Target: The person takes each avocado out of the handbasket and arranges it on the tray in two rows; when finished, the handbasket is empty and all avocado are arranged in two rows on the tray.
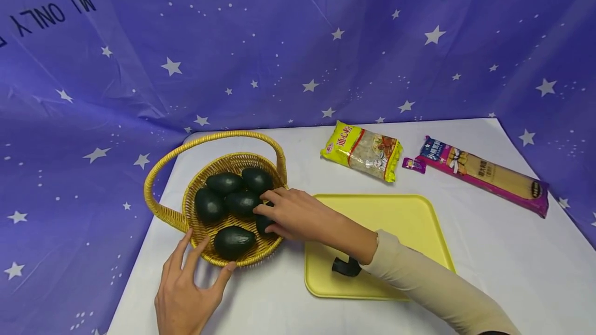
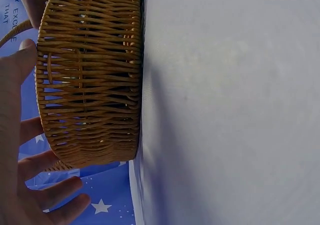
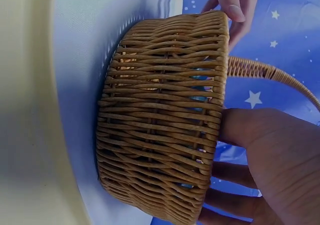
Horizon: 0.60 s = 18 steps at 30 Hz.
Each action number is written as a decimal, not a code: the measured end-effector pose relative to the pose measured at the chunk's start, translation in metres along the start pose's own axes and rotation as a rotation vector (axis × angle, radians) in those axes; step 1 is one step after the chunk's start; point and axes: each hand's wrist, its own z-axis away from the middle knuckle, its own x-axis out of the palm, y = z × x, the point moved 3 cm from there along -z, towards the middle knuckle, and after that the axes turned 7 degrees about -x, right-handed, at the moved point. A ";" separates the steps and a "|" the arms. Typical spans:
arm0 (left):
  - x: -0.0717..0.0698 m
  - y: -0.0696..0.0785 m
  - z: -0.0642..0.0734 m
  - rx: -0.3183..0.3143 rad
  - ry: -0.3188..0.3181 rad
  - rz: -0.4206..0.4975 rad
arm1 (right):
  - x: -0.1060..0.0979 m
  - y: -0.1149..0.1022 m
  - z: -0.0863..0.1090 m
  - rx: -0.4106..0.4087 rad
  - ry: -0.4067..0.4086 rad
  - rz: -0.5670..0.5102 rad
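A yellow wicker basket [image 1: 203, 253] with a tall arched handle holds several dark green avocados [image 1: 235, 242]. Reaching in over its right rim, my right hand [image 1: 291, 213] has its fingers curled around an avocado [image 1: 263, 225] at that side, which the hand partly covers. My left hand [image 1: 188, 286] is spread at the near left rim, thumb and fingertips at the wicker. In the left wrist view the left thumb [image 2: 25, 57] lies against the rim, with the other fingers extended past the basket's side. The right wrist view shows the right hand [image 3: 280, 160] over the rim, its fingertips hidden behind the weave.
A yellow tray [image 1: 386, 211] lies right of the basket, under the right forearm. A small black object [image 1: 346, 267] shows beside the sleeve. Farther back are a yellow noodle packet [image 1: 363, 151], a small purple sachet [image 1: 414, 165] and a long purple pasta packet [image 1: 484, 174].
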 end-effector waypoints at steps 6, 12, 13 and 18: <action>-0.001 0.001 0.000 -0.022 0.004 0.020 | 0.005 0.002 -0.007 0.016 -0.031 0.006; -0.001 0.001 0.000 -0.047 -0.004 0.011 | 0.005 0.003 -0.015 0.018 -0.065 0.018; -0.001 0.001 0.000 -0.050 -0.006 0.008 | 0.006 0.003 -0.016 0.018 -0.070 0.020; 0.000 0.001 0.001 -0.049 -0.009 0.004 | 0.008 0.004 -0.020 0.035 -0.099 0.000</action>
